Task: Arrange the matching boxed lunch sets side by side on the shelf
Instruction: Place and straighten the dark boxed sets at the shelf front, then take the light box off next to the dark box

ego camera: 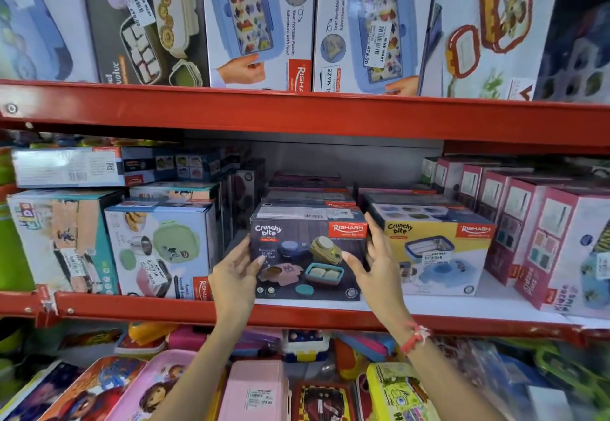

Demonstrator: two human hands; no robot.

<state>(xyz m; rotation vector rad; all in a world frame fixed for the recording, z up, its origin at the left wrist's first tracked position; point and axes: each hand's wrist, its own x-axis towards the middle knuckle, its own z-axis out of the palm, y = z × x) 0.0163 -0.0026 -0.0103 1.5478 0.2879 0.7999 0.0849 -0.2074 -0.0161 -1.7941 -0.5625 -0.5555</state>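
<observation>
On the far left of the middle shelf [330, 306] stands a teal-sided box [62, 242], and just beside it a box with a green lunch set [161, 252] printed on its front. Next comes my left hand [236, 275], fingers spread flat against the left edge of the dark box [308, 252], thumb on its front face; it presses the side rather than closing around anything. The dark box sits upright on the shelf, near the front lip, with more dark boxes [307, 192] stacked behind it. My right hand [376, 263] is at the dark box's right edge, thumb over the front face and fingers reaching up along the corner, in the narrow gap toward the yellow box [435, 255]. That hand is open and loose; I cannot tell whether the fingers touch the box. A red thread [414, 338] circles my right wrist. The yellow box, which bears the same "Crunchy bite" name, stands just beside the dark one, facing front. Further right runs a row of pink boxes [534, 232], angled back into the shelf.
</observation>
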